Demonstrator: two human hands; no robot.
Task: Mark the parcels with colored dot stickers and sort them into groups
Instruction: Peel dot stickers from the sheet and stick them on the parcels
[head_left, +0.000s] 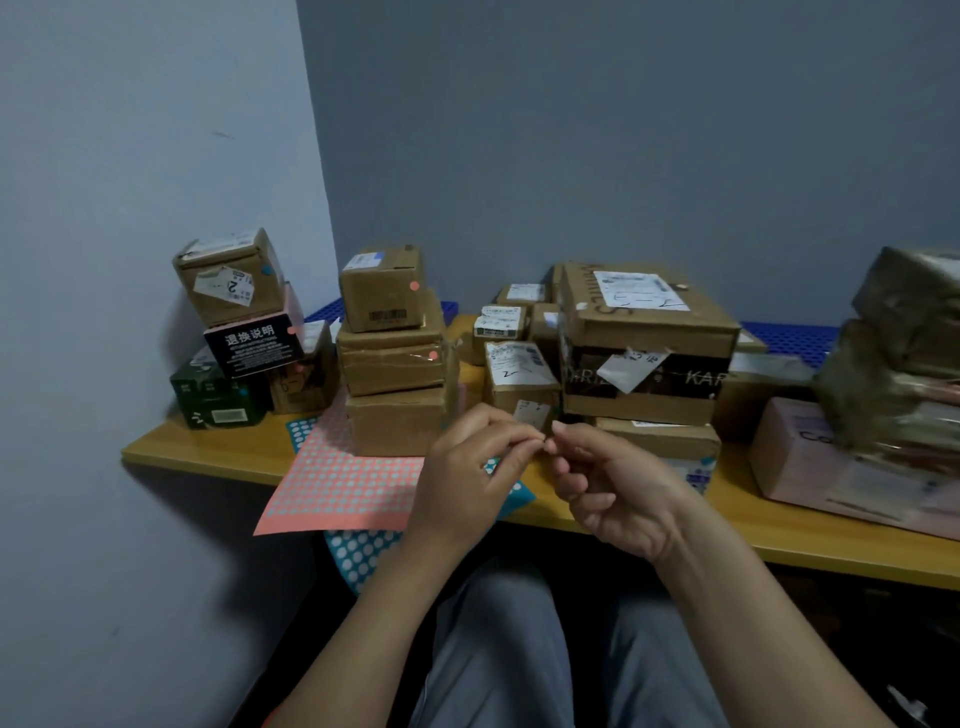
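Observation:
My left hand (467, 470) and my right hand (608, 488) meet fingertip to fingertip above the table's front edge; something tiny is pinched between them, too small to tell. Under my left hand lie a pink dot-sticker sheet (343, 486) and a teal dot-sticker sheet (358, 556), which hangs over the edge. Behind the pink sheet stands a stack of three brown parcels (395, 358); two carry pink dots. At the far left sits a pile of small parcels (234, 332), some with teal dots. A large taped box (644, 343) tops a pile of unmarked parcels in the middle.
The yellow table (208, 447) is set in a corner of grey walls. At the right stand a pink box (810, 457) and a pile of plastic-wrapped packages (904, 353). A blue perforated mat (789, 338) shows at the back. My knees are below the table edge.

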